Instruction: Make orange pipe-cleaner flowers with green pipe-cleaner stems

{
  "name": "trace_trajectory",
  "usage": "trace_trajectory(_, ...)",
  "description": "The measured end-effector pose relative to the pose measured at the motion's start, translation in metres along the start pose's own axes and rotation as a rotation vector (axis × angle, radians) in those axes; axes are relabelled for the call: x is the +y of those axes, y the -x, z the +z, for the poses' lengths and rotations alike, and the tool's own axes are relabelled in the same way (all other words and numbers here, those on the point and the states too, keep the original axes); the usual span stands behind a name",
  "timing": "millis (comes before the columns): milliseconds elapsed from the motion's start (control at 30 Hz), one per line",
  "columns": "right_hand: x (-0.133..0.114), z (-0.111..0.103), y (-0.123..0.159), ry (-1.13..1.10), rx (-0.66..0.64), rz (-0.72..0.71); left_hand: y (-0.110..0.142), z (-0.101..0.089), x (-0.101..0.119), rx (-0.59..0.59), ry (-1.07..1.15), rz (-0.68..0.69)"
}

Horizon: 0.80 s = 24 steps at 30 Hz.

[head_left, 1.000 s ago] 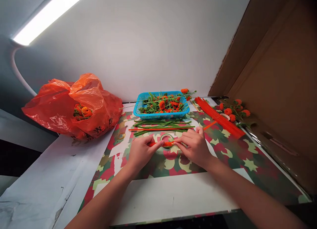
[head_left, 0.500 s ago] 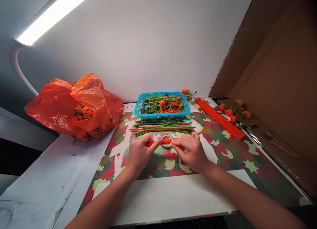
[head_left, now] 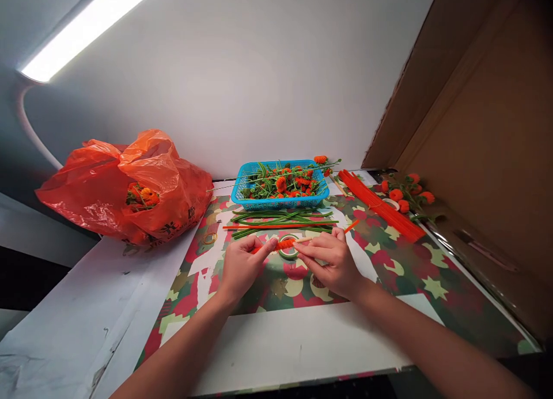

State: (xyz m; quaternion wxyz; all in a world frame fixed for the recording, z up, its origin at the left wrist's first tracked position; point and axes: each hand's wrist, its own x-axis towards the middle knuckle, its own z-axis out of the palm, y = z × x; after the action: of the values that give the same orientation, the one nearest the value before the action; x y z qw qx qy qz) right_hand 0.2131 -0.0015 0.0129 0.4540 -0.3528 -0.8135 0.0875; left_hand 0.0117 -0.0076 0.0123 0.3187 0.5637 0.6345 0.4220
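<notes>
Between my hands is an orange pipe cleaner [head_left: 284, 245], coiled tightly around a thin wooden stick [head_left: 305, 239]. My left hand [head_left: 243, 265] pinches the coil's left end between thumb and fingers. The thumb and fingers of my right hand [head_left: 327, 259] close at the coil's right end, and an orange tail juts out past the knuckles. Just behind and below the coil lies a roll of green tape [head_left: 288, 255]. Beyond my fingers, one straight orange pipe cleaner [head_left: 259, 227] rests across several green pipe cleaners [head_left: 283, 217].
A blue basket [head_left: 280, 204] of orange flowers and green stems stands at the back. To the left sits an orange plastic bag [head_left: 173, 186] with more flowers. On the right lie a bundle of orange pipe cleaners [head_left: 380, 206] and loose orange flowers [head_left: 404, 206] beside a cardboard wall [head_left: 475, 140].
The wooden stick now shows beyond my right fingertips, where it was hidden before. Both hands stay nearly in place around the coil, and the whole view has shifted slightly.
</notes>
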Motion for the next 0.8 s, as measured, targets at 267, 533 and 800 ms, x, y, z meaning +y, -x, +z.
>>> trace_trajectory(267, 0.006, -0.004, -0.003, -0.212, -0.046, 0.184, -0.002, 0.001, 0.000, -0.082, 0.168, -0.006)
trace_trajectory(533, 0.018, -0.014, -0.010, -0.249, -0.323, 0.317, -0.009, -0.012, -0.005, -0.317, -0.082, 0.226)
trace_trajectory(800, 0.010, -0.012, -0.009, -0.080, -0.262, 0.383, -0.009, -0.014, 0.000, -0.269, -0.267, 0.250)
